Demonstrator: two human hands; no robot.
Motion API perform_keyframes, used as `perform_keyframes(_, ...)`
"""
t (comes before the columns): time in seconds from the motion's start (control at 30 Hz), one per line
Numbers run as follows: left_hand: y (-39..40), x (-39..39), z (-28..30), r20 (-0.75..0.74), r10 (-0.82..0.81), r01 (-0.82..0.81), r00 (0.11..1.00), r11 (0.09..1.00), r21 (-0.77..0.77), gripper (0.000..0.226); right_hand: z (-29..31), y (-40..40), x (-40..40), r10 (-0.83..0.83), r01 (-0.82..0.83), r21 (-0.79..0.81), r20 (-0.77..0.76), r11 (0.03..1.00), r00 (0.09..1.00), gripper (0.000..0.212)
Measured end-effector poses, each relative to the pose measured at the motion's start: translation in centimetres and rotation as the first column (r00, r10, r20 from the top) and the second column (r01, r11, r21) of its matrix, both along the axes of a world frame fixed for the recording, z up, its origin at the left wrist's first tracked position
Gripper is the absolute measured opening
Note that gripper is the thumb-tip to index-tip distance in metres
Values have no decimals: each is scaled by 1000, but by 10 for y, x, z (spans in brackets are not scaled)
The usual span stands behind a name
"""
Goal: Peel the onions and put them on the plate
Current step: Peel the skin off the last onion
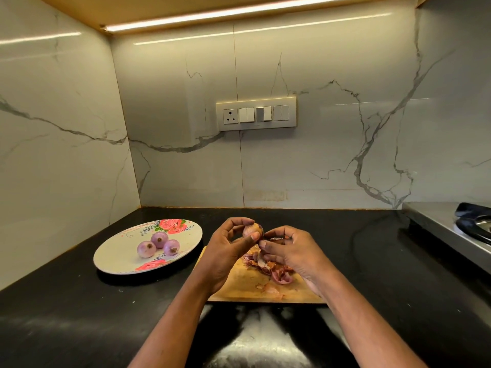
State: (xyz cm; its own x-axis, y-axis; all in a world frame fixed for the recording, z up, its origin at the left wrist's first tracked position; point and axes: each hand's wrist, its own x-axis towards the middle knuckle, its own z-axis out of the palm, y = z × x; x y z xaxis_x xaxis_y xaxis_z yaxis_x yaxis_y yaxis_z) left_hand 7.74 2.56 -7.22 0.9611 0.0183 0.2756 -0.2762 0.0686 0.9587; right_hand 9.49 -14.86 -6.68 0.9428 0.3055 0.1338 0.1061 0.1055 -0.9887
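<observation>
A: White marble-look wall panels (pixel 332 144) with grey veins back a glossy black stone surface (pixel 79 309), lit by a light strip (pixel 239 11) under the cabinet. What sits on it?

B: At nine o'clock from the hands, a round pale plate printed with pink roses (pixel 117 261) holds three small peeled purple onions (pixel 158 245), bunched together and touching.

A: And the onion being worked on?

B: A small onion with papery brown-pink skin (pixel 251 230) is held up above the far edge of a light wooden chopping board (pixel 239 288). The left hand (pixel 225 257) curls round it, thumb on the near side and fingers over the top.

A: The other hand?

B: The right hand (pixel 289 252) is at three o'clock from that onion, its fingers curled, and its fingertips (pixel 265 233) pinch a strip of skin at the onion's side.

A: Anything under them?

B: A heap of loose reddish-brown onion peels (pixel 271 269) lies on the board, partly hidden by the right hand.

A: Further off?

B: At twelve o'clock, a cream switch panel with one socket (pixel 256 115) is on the wall; at three o'clock, a steel stove top (pixel 435 221) stands at the surface's edge
</observation>
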Motion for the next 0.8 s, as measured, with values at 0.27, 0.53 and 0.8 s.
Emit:
perform_keyframes(0.27,-2,1,2,4,26,-26,1000,998,60,42,-1,-1,2,-91,126,-166,204,978,975,19)
perform_keyframes(0.53,-5,-1,4,-46,-11,6,999,993,-119,30,-2,-2,7,-118,150,-124,235,981,965,18)
perform_keyframes(0.8,-8,0,4,-78,-5,-2,997,996,-91,31,0,-1,9,-137,179,-175,231,968,963,30)
